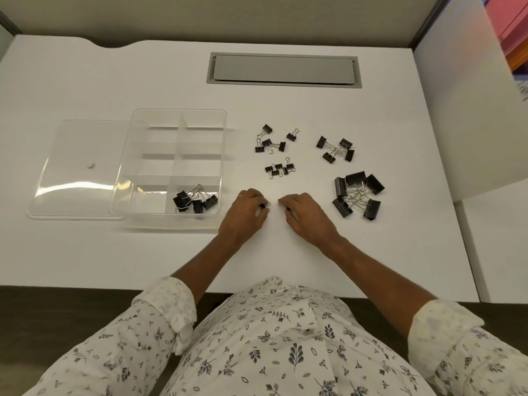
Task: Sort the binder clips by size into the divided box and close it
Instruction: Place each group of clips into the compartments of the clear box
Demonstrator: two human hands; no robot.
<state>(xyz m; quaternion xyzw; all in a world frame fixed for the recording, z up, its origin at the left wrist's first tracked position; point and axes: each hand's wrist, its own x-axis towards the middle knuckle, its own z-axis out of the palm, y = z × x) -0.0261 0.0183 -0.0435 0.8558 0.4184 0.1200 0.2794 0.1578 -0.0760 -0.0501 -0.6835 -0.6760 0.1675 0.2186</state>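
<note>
Hands meet at the table's centre: the left hand (248,210) and the right hand (303,212) each pinch what looks like a very small black binder clip, fingers curled narrow round it, too little showing to be sure of its size. They rest low on the white table (85,252), likely to gather the smallest clips before carrying them over.

At nine o'clock from the hands sits the clear plastic divided box (171,164), open, its transparent flat lid (77,170) lying partly beneath its nine o'clock side, so that the compartments stay reachable. Only the compartment at the box's five o'clock corner is filled, with a cluster of medium black binder clips (195,200).

Loose clips lie in separate heaps, apparently grouped by size for quick scooping: a tiny-clip heap (279,168) at twelve o'clock from the hands, a small-clip heap (271,142) beyond it, a medium heap (337,150) at one o'clock, and the largest black clips (357,193) at three o'clock. Most of the sorting remains, I judge, and the lid is not yet on.
</note>
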